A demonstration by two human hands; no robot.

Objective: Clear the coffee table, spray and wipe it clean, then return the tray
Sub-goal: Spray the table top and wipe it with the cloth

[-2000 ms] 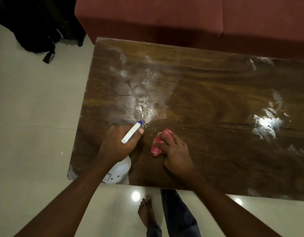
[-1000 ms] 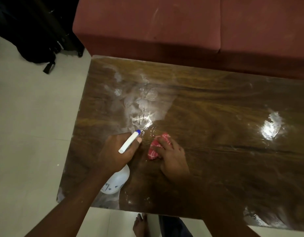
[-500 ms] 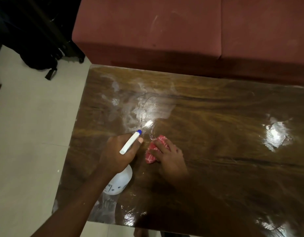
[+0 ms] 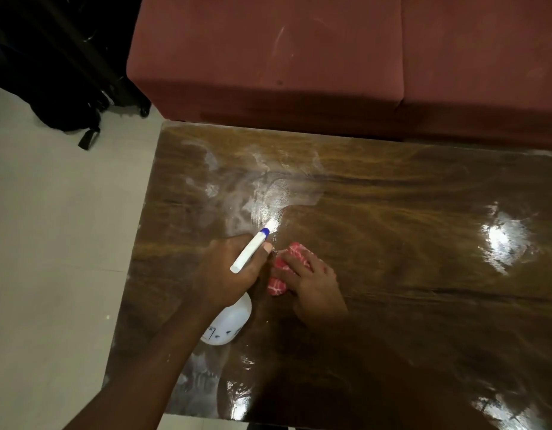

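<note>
The glossy brown wooden coffee table (image 4: 392, 243) fills the middle of the head view. My left hand (image 4: 228, 271) grips a white spray bottle (image 4: 229, 324); its blue-tipped nozzle (image 4: 264, 232) points toward the table's far left. A wet, whitish patch of spray (image 4: 268, 193) lies just beyond the nozzle. To the right, my right hand (image 4: 315, 283) presses a bunched red and white checked cloth (image 4: 284, 268) flat on the tabletop. The two hands almost touch. No tray is in view.
A dark red sofa (image 4: 299, 57) stands right against the table's far edge. A black bag with straps (image 4: 67, 97) lies on the pale tiled floor (image 4: 51, 243) at the upper left. Light glares off the tabletop at the right.
The view has shifted so that table and hands sit lower in the frame and more sofa shows. Both hands keep their grips and stay side by side.
</note>
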